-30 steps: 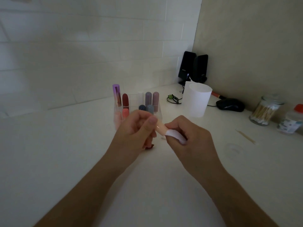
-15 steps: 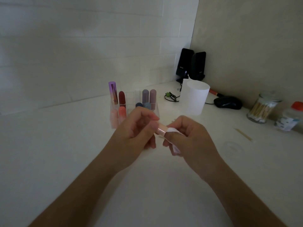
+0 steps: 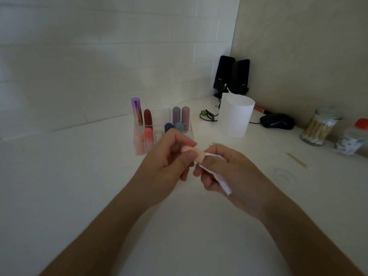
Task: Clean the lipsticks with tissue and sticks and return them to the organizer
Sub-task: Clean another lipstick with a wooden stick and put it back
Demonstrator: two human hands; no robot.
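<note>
Head view: left hand [image 3: 166, 162] pinches pale pink lipstick [image 3: 192, 152] — thumb on near side, forefinger curled over rounded end. Long axis runs sideways from left fingers to right fingers, tilted slightly down. Right hand [image 3: 231, 172] clamps tissue [image 3: 224, 184] around other end. Organizer [image 3: 159, 116] sits just beyond left fingers — left hand looks nearer for return.

White table [image 3: 59, 186] w/ organizer [image 3: 159, 116] at the back, cup [image 3: 236, 118] to its right, speakers [image 3: 231, 76] in the corner, then mouse [image 3: 277, 121], swab jar [image 3: 318, 128], bottle [image 3: 351, 140], plus a loose stick [image 3: 295, 159] nearby.
</note>
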